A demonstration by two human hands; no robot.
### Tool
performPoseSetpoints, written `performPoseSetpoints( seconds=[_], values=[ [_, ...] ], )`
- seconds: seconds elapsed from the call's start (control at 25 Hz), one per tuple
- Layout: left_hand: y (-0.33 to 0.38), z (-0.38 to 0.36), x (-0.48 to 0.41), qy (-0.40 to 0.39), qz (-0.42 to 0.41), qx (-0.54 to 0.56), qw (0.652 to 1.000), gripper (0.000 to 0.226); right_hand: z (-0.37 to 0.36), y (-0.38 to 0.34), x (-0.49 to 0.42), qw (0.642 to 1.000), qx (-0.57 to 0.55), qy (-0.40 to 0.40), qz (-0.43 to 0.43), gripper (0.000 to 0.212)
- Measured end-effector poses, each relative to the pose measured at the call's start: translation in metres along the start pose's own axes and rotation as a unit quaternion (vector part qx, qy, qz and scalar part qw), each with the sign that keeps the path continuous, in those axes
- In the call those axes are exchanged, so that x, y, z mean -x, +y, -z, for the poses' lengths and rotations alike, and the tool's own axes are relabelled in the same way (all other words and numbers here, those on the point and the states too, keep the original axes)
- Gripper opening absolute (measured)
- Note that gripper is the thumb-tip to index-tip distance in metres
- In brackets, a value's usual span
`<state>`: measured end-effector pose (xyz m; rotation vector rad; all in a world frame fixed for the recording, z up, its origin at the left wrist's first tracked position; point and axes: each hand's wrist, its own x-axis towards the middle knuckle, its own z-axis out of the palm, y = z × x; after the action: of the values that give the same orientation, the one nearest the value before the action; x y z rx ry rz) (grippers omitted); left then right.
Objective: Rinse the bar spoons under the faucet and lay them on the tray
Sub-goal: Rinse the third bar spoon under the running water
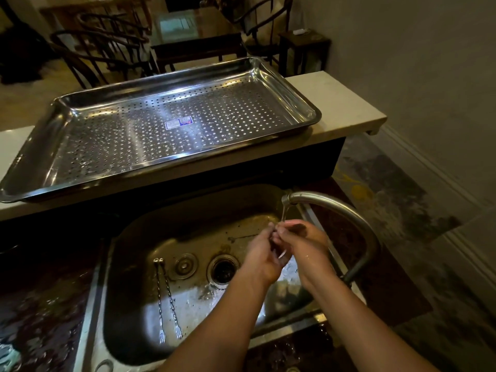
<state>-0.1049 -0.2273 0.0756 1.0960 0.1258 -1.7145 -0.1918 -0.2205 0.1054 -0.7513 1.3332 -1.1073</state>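
Steel tray point(48, 146) overhangs the counter point(349, 108) edge above the sink point(128, 264).

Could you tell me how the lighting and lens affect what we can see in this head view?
Head view: dim overall; glare streaks the tray; wide-angle bending curves the counter edge; the hands under the faucet are soft and shadowed, hiding what they hold.

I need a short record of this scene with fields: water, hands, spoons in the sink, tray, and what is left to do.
water: running from faucet
hands: left hand and right hand together under the stream; whatever they hold is hidden
spoons in sink: two bar spoons side by side, left of drain
tray: perforated, on counter behind the sink, no spoons on it
left to do: rinse, lay on tray
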Motion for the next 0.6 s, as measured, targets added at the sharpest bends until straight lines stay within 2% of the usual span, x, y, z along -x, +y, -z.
performPoseSetpoints(
  seconds=[0.12, 0.24, 0.36, 0.48, 0.6],
  values=[
    [0.01, 0.004, -0.011, 0.004, -0.011, 0.015, 1.0, 0.018, 0.008, -0.007, 0.005, 0.997, 0.052, 0.013, 0.056, 0.013],
    [0.021, 0.015, -0.028, 0.069, -0.036, 0.04, 0.996, 0.012, 0.017, -0.016, 0.02, 0.99, 0.071, 0.02, 0.121, 0.012],
    [0.027, 0.024, -0.033, 0.101, -0.042, 0.078, 0.991, 0.02, 0.021, -0.016, 0.033, 0.983, 0.071, 0.045, 0.162, 0.012],
    [0.019, 0.031, -0.039, 0.109, -0.015, 0.085, 0.99, 0.024, 0.023, -0.01, 0.035, 0.983, 0.05, 0.069, 0.165, 0.011],
    [0.008, 0.04, -0.042, 0.116, 0.027, 0.041, 0.992, 0.014, 0.016, -0.011, 0.019, 0.984, 0.122, 0.035, 0.122, 0.015]
  ],
)
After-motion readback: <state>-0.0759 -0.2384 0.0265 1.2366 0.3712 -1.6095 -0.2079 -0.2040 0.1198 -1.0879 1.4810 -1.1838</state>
